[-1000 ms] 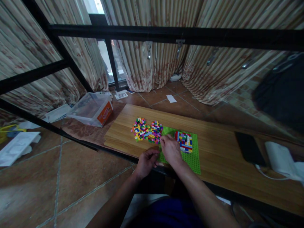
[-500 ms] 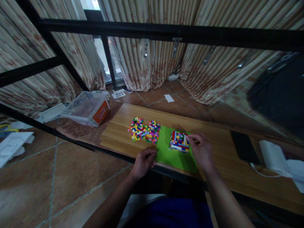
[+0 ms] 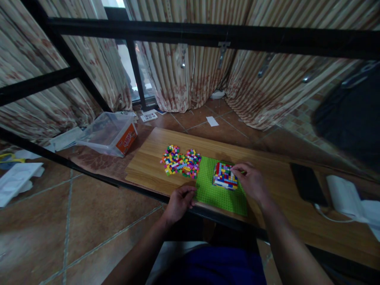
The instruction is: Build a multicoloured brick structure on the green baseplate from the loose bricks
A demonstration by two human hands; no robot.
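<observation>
A green baseplate (image 3: 216,194) lies on the wooden table (image 3: 267,158) with a many-coloured brick block (image 3: 224,175) built on its far right part. My right hand (image 3: 251,182) rests at the block's right edge, fingertips pinched together against its top corner; what they pinch is too small to see. My left hand (image 3: 179,202) sits at the table's near edge, fingers curled, thumb touching the baseplate's near left corner. A heap of small loose bricks (image 3: 180,161) lies just left of the baseplate.
A black phone (image 3: 305,182) and a white device with a cable (image 3: 344,196) lie on the table's right. A clear plastic box with an orange label (image 3: 109,133) sits on the floor at left. Black metal frame bars (image 3: 208,35) cross overhead. Curtains hang behind.
My right hand left the loose brick heap and moved right to the built block's right edge, where it stays. My left hand has held at the baseplate's near left corner.
</observation>
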